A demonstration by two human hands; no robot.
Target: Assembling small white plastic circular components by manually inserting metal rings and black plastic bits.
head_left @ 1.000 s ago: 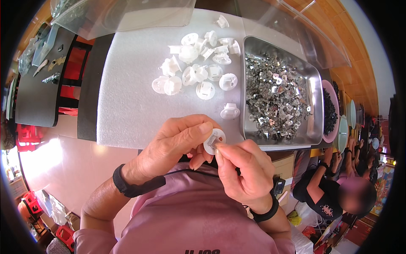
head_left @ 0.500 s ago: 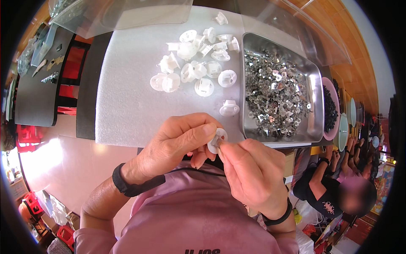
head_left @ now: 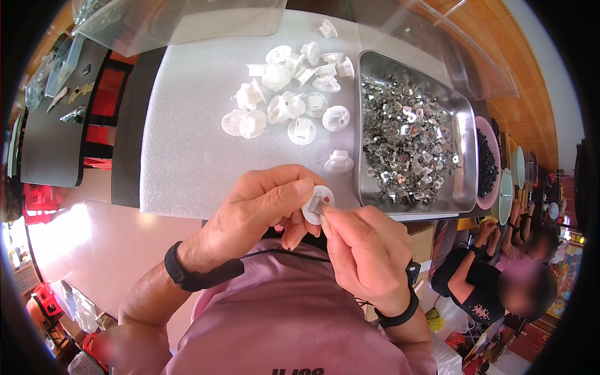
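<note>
Close in front of my chest, my left hand (head_left: pixel 265 203) pinches a round white plastic part (head_left: pixel 310 214) with holes in its face, thumb on its near rim. My right hand (head_left: pixel 370 250) has thumb and forefinger pressed together against that face. Whatever tiny piece may sit between those fingertips is too small to make out. Beyond my hands, a loose group of similar white plastic parts (head_left: pixel 302 130) lies on a white foam sheet (head_left: pixel 181 150). One single white part (head_left: pixel 339 162) rests apart from the group, nearer to me.
At the right of the sheet stands a metal tray (head_left: pixel 464 156) heaped with small shiny metal pieces (head_left: pixel 406 144). Past it is a pink basin (head_left: pixel 489 194) of dark bits. Clear plastic panels (head_left: pixel 206 25) edge the far side. Co-workers (head_left: pixel 469 275) sit at the right.
The white part has tilted so more of its face shows, and my right hand has shifted slightly left and down. The parts on the sheet stay put.
</note>
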